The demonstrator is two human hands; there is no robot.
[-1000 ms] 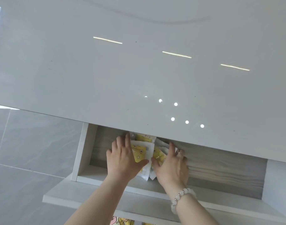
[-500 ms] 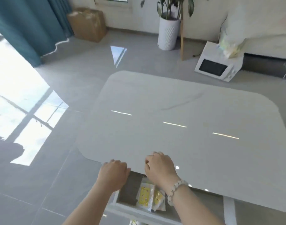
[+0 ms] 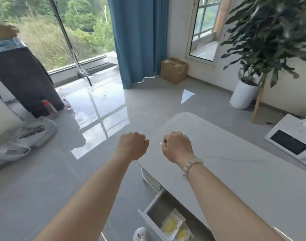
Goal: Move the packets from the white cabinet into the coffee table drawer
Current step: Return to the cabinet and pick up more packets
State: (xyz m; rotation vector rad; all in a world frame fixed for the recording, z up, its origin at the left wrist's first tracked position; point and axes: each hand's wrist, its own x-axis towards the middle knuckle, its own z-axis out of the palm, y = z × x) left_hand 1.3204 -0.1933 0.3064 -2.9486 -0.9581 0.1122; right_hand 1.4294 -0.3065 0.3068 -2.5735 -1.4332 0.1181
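L hand [image 3: 132, 145] and R hand [image 3: 177, 146] raised by near-left corner of surface [image 3: 235, 162], fingers curled, nothing seen held. Packets [image 3: 173, 225] lie in open drawer [image 3: 149, 208] under near edge. Risk: leg bumps drawer, jolting them.

The coffee table top [image 3: 235, 167] under my arms is smooth and glossy, a pale stone-like slab with light streaks mirrored in it. The open drawer [image 3: 153, 202] has matt white sides and a dull grey wood-grain bottom. The packets [image 3: 171, 225] in it are shiny, crinkled clear plastic (yellow print inside). The floor tiles [image 3: 44, 180] are polished grey and reflect the window. The curtain [image 3: 136, 40] is matt blue cloth, the cardboard box [image 3: 174, 70] rough brown board. My bead bracelet [image 3: 192, 164] looks pearly and glossy. The plant pot [image 3: 242, 96] is matt white.
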